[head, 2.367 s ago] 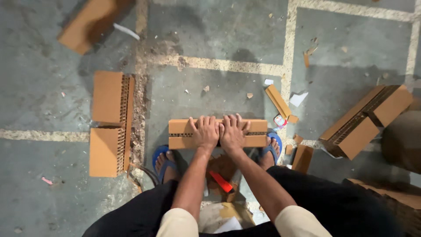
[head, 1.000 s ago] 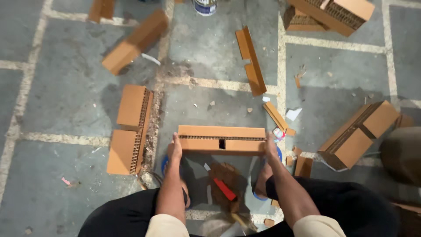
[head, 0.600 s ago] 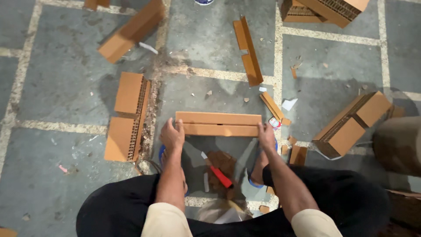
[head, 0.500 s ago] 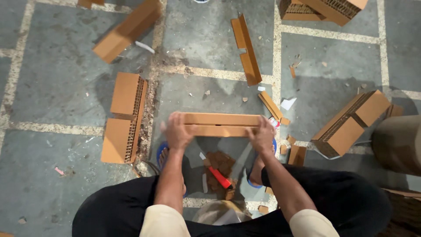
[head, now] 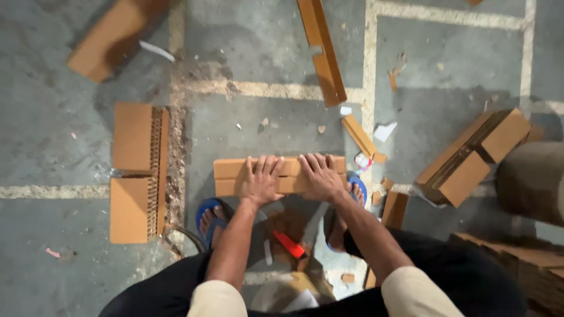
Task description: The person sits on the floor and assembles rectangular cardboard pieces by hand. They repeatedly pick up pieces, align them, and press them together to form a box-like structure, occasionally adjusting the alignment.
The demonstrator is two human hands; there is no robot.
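Pressing both palms flat on the cardboard block (head: 279, 176)

The left hand (head: 261, 182) and right hand (head: 320, 177), earlier gripping its ends, had come together on top, fingers spread; it lay on the floor (head: 247, 53) between the sandals.

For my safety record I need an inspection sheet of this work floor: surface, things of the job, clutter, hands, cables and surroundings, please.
Surface: grey concrete floor with pale painted lines, dusty, with crumbs of cardboard.
Job's things: flat cardboard block lying on the floor between the feet.
Clutter: honeycomb cardboard slab at the left; long cardboard strip ahead; open cardboard piece at the right; red-handled tool near the feet; scraps of paper.
Hands: left hand and right hand lie palm-down, side by side, fingers spread on the block; no closed grip.
Cables: nothing seen.
Surroundings: blue sandals on the person's feet; dark rounded object at the right edge.
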